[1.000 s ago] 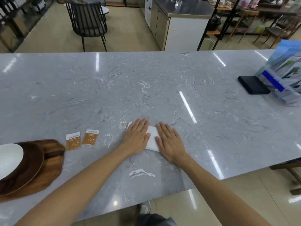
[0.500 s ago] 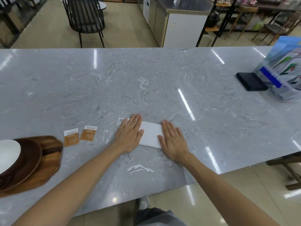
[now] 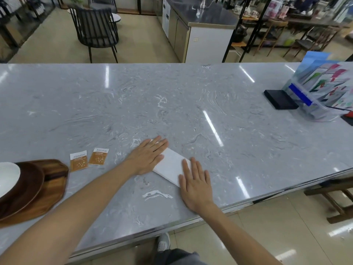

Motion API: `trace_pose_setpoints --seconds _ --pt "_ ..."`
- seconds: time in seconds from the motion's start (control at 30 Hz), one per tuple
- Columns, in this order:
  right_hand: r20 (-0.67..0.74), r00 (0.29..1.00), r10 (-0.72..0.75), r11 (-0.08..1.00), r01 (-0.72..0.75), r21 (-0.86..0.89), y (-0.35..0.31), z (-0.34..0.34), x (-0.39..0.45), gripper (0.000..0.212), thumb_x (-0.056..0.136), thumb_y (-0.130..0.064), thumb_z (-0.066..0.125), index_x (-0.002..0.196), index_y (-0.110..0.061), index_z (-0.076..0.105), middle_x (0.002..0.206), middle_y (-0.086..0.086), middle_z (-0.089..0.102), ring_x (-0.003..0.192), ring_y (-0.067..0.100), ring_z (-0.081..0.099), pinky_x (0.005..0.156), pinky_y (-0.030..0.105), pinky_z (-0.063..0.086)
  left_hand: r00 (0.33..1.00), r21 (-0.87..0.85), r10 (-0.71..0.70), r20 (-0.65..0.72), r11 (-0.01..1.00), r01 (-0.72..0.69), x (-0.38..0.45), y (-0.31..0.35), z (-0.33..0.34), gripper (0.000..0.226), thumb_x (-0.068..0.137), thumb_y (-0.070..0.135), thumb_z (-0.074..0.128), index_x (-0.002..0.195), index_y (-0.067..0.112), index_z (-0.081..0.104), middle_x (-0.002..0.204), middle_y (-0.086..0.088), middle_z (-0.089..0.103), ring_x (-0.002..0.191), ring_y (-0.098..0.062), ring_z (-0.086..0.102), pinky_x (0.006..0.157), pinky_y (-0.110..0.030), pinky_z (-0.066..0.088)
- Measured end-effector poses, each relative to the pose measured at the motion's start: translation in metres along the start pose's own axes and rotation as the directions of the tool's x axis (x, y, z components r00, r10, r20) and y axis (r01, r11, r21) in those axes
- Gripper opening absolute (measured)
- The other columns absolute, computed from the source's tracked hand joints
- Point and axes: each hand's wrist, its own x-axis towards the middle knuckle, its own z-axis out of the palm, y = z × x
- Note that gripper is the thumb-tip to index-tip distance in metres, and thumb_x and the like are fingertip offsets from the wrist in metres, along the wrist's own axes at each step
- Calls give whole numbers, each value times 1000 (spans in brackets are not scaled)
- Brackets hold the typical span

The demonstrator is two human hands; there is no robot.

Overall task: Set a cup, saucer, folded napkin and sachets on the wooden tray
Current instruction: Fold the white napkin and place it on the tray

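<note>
White folded napkin [image 3: 170, 167] flat under both open-palmed hands, left [image 3: 148, 157] and right [image 3: 195, 185].

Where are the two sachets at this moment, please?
In the head view, the sachets lie side by side on the counter, between the wooden tray and the left hand.
</note>
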Motion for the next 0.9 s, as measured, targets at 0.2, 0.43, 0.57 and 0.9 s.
trace_pose_setpoints --seconds 0.2,0.43,0.57,0.9 --pt "68 997 21 1000 -21 -8 -28 5 -65 69 101 -63 0 163 -34 -7 172 6 -14 160 28 -10 126 48 -4 998 159 54 16 986 -56 6 -5 -14 61 105 51 18 162 31 4 171 -1 -5 157 -25 -7 126 -43 0" --pt "46 989 -144 972 150 -182 -42 13 -134 85 78 -63 62 149 -17 53 146 19 59 122 37 65 95 50 57 962 -147 211 -172 960 -236 -76 53 -19 45 101 31 50 141 13 58 155 -6 48 148 -25 38 122 -47 29" --pt "-26 969 -245 956 237 -170 -32 15 -132 88 74 -55 73 150 -18 46 137 12 61 119 36 63 95 48 54 988 -171 139 65 977 -126 -132 67 -6 77 100 65 27 162 23 9 170 5 -2 157 -11 -8 128 -36 3" --pt "-113 900 -422 907 421 -35 1 10 -110 61 88 -22 77 146 -22 56 152 0 56 135 31 54 107 46 48 992 -110 100 75 990 -91 -182 89 -2 89 92 61 44 162 18 9 171 -2 -1 157 -19 -1 127 -39 -2"
